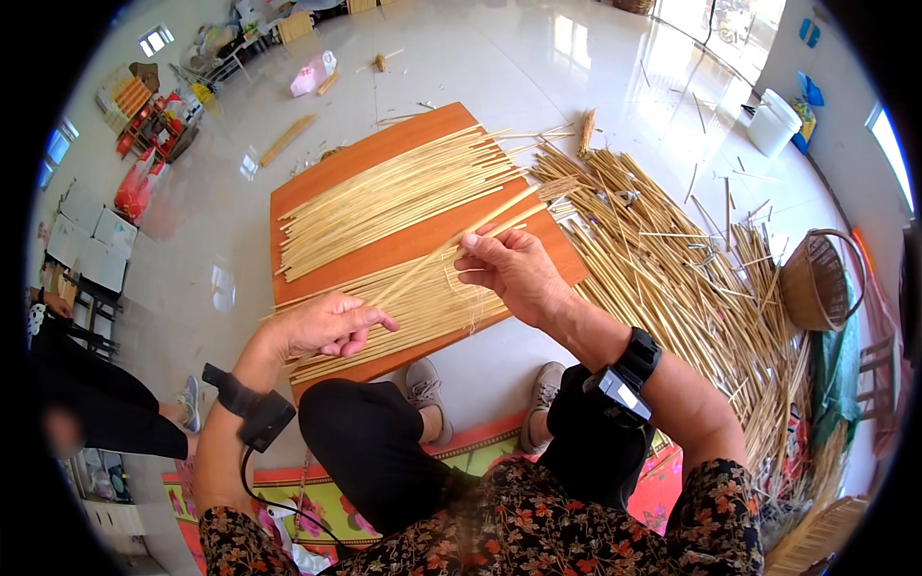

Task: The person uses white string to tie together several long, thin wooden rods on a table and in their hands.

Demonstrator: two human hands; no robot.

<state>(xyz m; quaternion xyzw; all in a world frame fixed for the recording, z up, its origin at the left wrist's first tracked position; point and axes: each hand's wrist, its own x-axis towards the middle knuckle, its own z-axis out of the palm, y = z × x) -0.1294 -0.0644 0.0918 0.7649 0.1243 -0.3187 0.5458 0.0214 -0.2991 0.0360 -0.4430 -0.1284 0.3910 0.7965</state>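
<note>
**Straw stalk [505,208] being pinched above the orange tabletop [331,180]**

The right hand [516,269] is pinching it between thumb and forefinger, apparently for clearance above the near stalk row [432,309]. The left hand [331,324] is lying at its near end; whether it is gripping cannot be told.

behind left hand [327,324]: black strap [229,392], black box [268,420], thin black cable [252,479] | behind right hand [514,273]: black band [641,354], grey-topped device [619,396] | shirt [547,526]: black, red-orange leaf print | trousers [353,432]: black | shoes [424,392]: grey

Daylight gleams on the glossy floor [480,62] between pale walls [850,110] with windows [156,39].
</note>
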